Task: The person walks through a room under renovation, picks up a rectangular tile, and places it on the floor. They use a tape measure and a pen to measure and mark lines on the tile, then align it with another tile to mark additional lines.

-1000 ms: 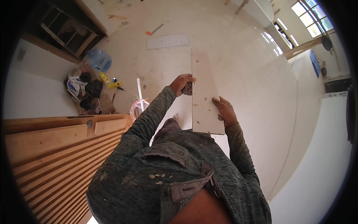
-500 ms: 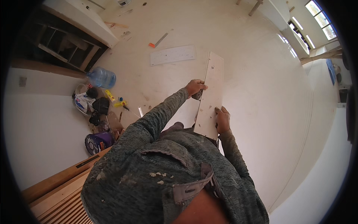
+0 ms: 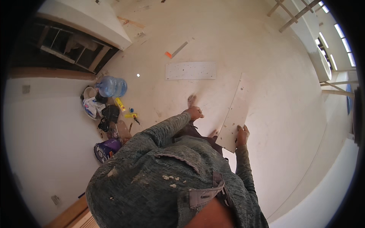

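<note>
A long, narrow speckled terrazzo-look tile (image 3: 232,117) slants away from me, its near end by my legs. My right hand (image 3: 242,136) grips its right edge close to the near end, thumb on top. My left hand (image 3: 195,113) is off the tile, above my knee and near my foot (image 3: 192,99). Its fingers are curled in and nothing shows between them. A second speckled tile (image 3: 190,71) lies flat on the floor ahead, crosswise to me. Just beyond it rests a try square (image 3: 178,50) with an orange handle.
At the left stand a blue water jug (image 3: 112,86), black bags (image 3: 111,113), a purple bucket (image 3: 107,148) and yellow tubes (image 3: 131,115) on the floor. A white wall (image 3: 45,125) runs behind them. Wooden poles (image 3: 300,16) lean at the far right.
My left hand has let go of the tile and drawn back from it. The tile, held by my right hand, has shifted right and tilted more. My view has moved too.
</note>
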Demonstrator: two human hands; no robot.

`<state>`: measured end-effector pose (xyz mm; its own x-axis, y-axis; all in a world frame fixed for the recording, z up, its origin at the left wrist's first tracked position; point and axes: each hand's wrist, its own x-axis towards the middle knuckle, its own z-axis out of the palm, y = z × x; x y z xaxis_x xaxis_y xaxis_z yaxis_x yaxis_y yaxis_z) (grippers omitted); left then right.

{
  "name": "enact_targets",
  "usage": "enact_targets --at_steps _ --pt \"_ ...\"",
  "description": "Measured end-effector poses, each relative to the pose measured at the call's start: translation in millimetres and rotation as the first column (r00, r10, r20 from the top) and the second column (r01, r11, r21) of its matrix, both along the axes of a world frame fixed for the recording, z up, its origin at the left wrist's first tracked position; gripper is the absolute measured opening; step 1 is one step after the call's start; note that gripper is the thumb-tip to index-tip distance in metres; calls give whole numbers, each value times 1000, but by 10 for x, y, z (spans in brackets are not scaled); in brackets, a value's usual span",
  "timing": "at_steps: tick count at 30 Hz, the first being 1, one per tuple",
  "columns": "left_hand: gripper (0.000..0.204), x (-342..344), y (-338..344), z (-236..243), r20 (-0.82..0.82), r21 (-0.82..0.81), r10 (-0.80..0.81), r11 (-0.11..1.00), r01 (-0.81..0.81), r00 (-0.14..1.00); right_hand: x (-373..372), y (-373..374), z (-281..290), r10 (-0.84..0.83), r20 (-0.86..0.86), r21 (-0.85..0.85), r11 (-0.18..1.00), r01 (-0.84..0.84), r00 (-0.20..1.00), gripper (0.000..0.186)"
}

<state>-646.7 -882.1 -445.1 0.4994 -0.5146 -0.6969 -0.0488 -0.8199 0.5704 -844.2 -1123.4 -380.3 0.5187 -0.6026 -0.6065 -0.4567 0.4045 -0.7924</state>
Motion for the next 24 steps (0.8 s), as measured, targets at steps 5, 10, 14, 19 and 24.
enact_targets --at_steps 5,10,14,19,24 --pt "42 730 176 18 -13 128 -39 991 41 999 409 -235 -661 -55 -251 -271 963 -16 967 40" --pt "49 892 469 -65 -9 242 -191 952 187 982 1056 -370 -959 -122 -369 -191 980 53 922 43" --pt "53 931 401 189 -132 318 -278 897 307 951 1283 -535 -1683 -171 -363 -290 955 63 916 45" --pt "57 770 440 288 -52 331 -279 901 280 959 1540 -602 -2312 -167 -413 -266 962 57 895 47" --pt "56 667 444 206 120 286 -311 920 267 943 1654 -752 -3089 -193 -359 -216 969 120 913 48"
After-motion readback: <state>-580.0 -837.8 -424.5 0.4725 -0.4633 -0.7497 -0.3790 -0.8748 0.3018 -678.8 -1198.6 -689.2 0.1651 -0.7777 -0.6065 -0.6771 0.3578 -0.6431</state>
